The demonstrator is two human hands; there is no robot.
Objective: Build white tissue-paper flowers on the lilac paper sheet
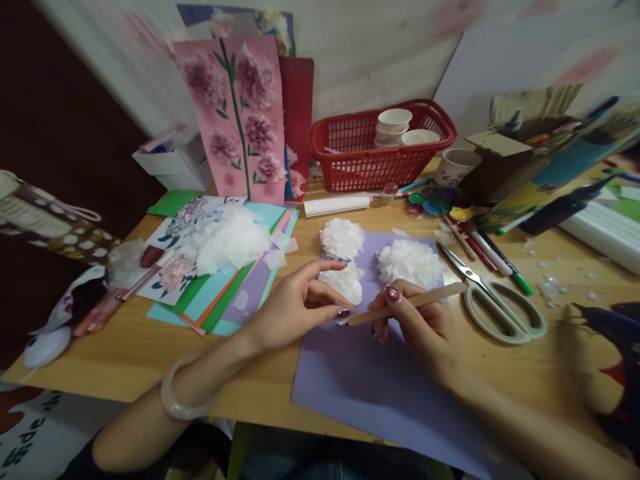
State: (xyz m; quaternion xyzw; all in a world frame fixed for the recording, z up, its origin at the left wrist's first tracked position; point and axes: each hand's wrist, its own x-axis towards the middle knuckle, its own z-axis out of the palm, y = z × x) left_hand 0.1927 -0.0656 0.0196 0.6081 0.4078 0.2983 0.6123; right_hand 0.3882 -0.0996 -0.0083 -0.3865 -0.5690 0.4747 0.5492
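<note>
My right hand (420, 327) grips a flat wooden craft stick (435, 295) like a pen, its tip pointing left. At that tip, my left hand (300, 300) has its thumb and middle finger pinched close together, with the index finger raised. A small whitish bit shows by the left thumb, too small to name. Beneath both hands lies a purple sheet of paper (360, 380). White ruffled paper flowers rest on its upper part: one at the back left (343, 239), one partly behind my left fingers (345, 283), and a larger one (407, 262) beyond my right hand.
Scissors (500, 310) lie to the right, near markers (493, 250) and a dark glue gun (610, 327). White tissue paper (233, 240) sits on coloured sheets (200, 313) at left. A red basket (375, 170) with paper cups and a pink flower picture (240, 127) stand behind.
</note>
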